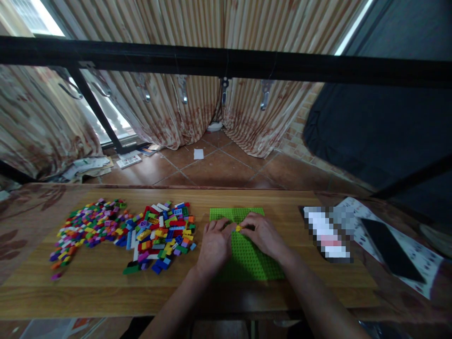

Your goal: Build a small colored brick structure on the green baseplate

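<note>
Wooden table (95, 299); on it, loose bricks (164, 233) spread left of green baseplate (249, 263). Left hand (216, 242) held over baseplate, fingers curled, grip cannot be told. Right hand (263, 231) closed, yellow brick (238, 229) pinched by fingertips at baseplate's far half.

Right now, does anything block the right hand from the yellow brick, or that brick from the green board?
Nothing visible. The right hand touches the yellow brick; the green board beside it looks bare. The brick's underside is hidden.
</note>
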Action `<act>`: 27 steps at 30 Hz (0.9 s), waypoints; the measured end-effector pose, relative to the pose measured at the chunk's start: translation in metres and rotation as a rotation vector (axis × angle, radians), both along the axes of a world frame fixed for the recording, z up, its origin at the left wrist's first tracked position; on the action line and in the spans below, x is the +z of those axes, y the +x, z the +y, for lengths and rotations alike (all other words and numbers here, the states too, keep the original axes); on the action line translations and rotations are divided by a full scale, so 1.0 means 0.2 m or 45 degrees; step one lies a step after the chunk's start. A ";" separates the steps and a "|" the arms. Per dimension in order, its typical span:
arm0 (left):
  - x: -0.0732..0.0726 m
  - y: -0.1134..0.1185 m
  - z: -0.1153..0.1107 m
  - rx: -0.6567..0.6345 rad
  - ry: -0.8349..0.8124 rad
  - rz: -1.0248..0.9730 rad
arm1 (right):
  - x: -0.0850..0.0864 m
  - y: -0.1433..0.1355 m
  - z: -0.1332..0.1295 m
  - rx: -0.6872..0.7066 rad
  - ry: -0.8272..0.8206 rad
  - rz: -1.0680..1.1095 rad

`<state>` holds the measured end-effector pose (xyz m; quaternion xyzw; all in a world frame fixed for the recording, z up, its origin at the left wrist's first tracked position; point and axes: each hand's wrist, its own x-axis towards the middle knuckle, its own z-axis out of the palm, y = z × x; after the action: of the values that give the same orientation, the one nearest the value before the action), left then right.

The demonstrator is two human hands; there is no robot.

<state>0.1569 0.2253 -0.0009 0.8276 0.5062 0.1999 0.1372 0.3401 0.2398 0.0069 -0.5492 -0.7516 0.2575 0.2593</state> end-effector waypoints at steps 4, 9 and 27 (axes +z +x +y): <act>-0.01 0.01 -0.01 -0.020 0.020 0.131 | 0.00 0.00 0.00 0.003 -0.001 0.005; 0.01 0.04 -0.03 -0.014 0.019 0.225 | -0.01 0.01 0.01 0.004 -0.014 0.036; -0.07 0.09 -0.04 -0.034 0.090 0.134 | -0.05 0.00 0.01 -0.073 -0.059 0.057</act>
<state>0.1743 0.2164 -0.0143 0.8481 0.4941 0.1720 0.0837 0.3405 0.2409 -0.0029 -0.5704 -0.7234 0.2797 0.2704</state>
